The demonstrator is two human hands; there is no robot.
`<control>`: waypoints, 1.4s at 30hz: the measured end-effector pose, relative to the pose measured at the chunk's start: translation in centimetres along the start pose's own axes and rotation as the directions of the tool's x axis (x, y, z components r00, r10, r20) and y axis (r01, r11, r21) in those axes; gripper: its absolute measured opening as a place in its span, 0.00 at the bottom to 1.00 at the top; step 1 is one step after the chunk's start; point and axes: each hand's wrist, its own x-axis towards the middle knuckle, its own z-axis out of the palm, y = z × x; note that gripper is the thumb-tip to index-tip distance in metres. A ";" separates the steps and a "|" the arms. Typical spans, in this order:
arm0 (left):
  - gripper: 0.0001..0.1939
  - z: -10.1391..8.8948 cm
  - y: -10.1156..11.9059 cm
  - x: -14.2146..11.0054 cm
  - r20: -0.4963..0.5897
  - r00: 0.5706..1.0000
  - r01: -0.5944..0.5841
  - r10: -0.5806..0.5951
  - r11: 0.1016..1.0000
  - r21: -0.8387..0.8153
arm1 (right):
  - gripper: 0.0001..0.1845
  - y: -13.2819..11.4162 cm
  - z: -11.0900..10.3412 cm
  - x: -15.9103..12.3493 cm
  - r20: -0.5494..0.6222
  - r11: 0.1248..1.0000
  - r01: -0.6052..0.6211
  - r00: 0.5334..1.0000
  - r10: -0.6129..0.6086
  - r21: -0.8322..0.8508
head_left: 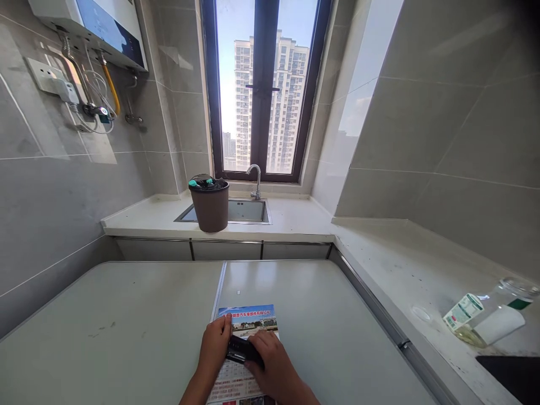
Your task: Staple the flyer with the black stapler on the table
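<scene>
A colourful printed sheet (247, 320) with a blue top, a picture of buildings and red lettering lies on the pale table in front of me. Over it, a glossy black elongated object (241, 350) is held between my two hands; its exact kind is hard to make out. My left hand (214, 344) is closed at its left end, fingers bent over the sheet's left edge. My right hand (272, 360) wraps around the right end, covering much of it. Both hands and forearms hide part of the sheet's lower half.
A pale table (126, 315) spans the front. Behind it, a white counter (291, 211) bears a brown bin (210, 208), beside a sink (248, 211) with a tap (256, 183). On the right counter are a clear jar (491, 315) and a black flat surface (512, 374).
</scene>
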 end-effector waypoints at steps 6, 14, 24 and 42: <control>0.30 0.0 -0.1 -0.1 0.008 1.000 0.011 -0.011 1.000 -0.003 | 0.21 0.8 -0.6 0.1 -0.124 0.997 0.026 0.992 -0.016 0.075; 0.30 -0.1 -0.1 -0.2 0.028 1.000 0.010 -0.008 0.997 -0.073 | 0.20 1.1 -1.5 0.0 -0.277 0.996 0.047 0.961 -0.023 0.079; 0.29 -0.9 0.9 -0.4 -0.046 0.999 0.003 -0.010 0.986 -0.164 | 0.24 3.6 -1.2 -0.6 -0.439 0.990 0.126 0.895 -0.086 0.063; 0.29 -1.1 1.3 -0.4 0.017 1.000 -0.013 0.018 0.970 -0.244 | 0.25 3.8 -1.0 -0.6 -0.455 0.998 0.044 0.890 -0.022 0.037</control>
